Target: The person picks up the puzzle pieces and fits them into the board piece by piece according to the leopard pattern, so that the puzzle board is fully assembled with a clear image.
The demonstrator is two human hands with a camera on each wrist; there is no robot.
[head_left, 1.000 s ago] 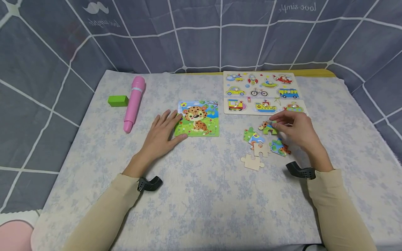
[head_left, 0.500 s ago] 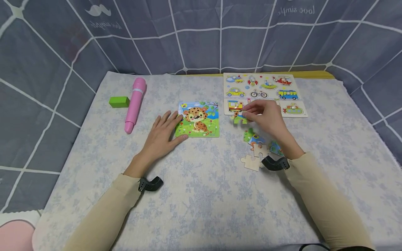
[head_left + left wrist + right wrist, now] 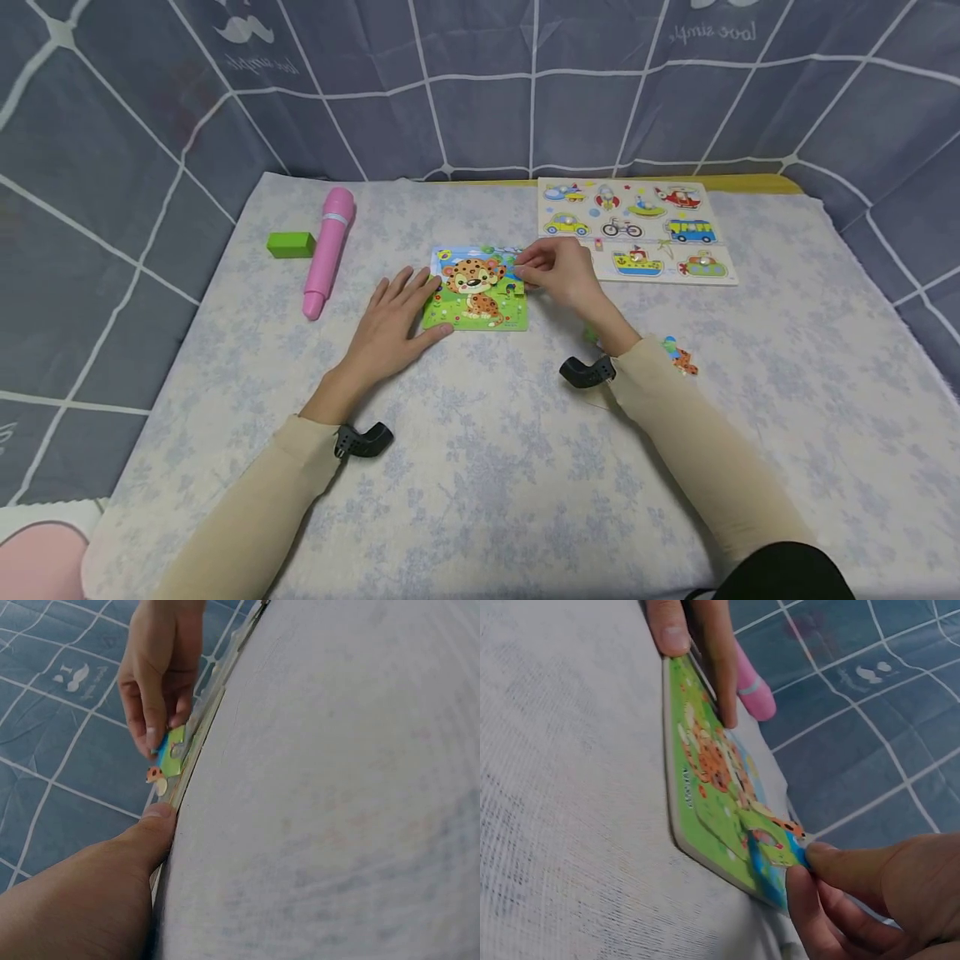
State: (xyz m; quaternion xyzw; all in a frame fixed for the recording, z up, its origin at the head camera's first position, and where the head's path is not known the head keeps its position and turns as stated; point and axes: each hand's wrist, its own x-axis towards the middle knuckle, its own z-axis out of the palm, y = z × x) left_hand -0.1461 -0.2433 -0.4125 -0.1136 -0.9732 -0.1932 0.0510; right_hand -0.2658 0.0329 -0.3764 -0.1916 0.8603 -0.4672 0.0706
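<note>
A small jigsaw board (image 3: 457, 319) with a cartoon leopard lies flat on the table. My left hand (image 3: 386, 329) rests at its left side, fingers spread, with thumb and fingertips touching the edge. Over the board's right side, my right hand (image 3: 564, 271) pinches a green, blue and orange puzzle piece (image 3: 769, 844) between thumb and fingers. In the right wrist view the piece is tilted just above the board. The left wrist view also shows this puzzle piece (image 3: 174, 754) in the fingers. Another puzzle piece (image 3: 681, 357) lies beyond the right forearm, which hides most other loose pieces.
Behind the right hand lies a wooden vehicle puzzle board (image 3: 652, 225), partly covered by that hand. A pink toy microphone (image 3: 328, 252) and a green block (image 3: 291, 245) lie at the left. A dark tiled-pattern cloth (image 3: 480, 108) hangs behind the table.
My right hand has carried the puzzle piece leftward from the loose pieces to the leopard board's right side. The left hand has stayed at the board's left edge.
</note>
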